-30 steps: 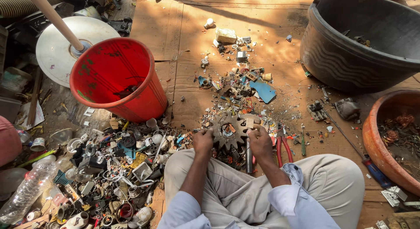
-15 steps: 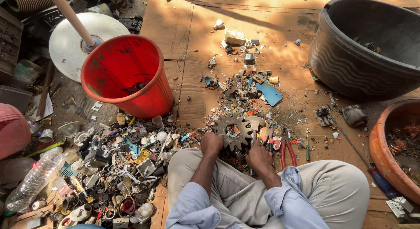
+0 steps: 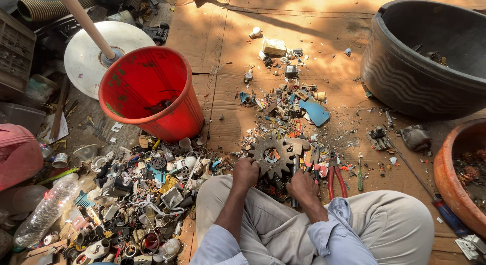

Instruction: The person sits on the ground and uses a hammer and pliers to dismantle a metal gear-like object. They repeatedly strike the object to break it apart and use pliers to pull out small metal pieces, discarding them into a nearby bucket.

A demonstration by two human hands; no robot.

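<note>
I sit cross-legged on cardboard sheets. A rusty toothed gear wheel [image 3: 272, 154] lies on the ground in front of my knees. My left hand [image 3: 246, 173] rests on its near left rim, fingers curled. My right hand [image 3: 302, 186] is closed around the handle of a dark hammer [image 3: 295, 164] whose head sits at the gear's right edge. Small broken parts lie under and around the gear.
A red bucket [image 3: 152, 93] stands at the left, a black tub [image 3: 425, 72] at the far right, a terracotta bowl [image 3: 455, 169] at the right edge. Red-handled pliers [image 3: 335, 175] lie beside my right hand. A scrap heap [image 3: 142, 194] and a plastic bottle [image 3: 45, 212] lie at the left.
My hands stay on the gear and hammer; the right hand has drawn slightly nearer to me. The view has shifted a little, nothing else has moved.
</note>
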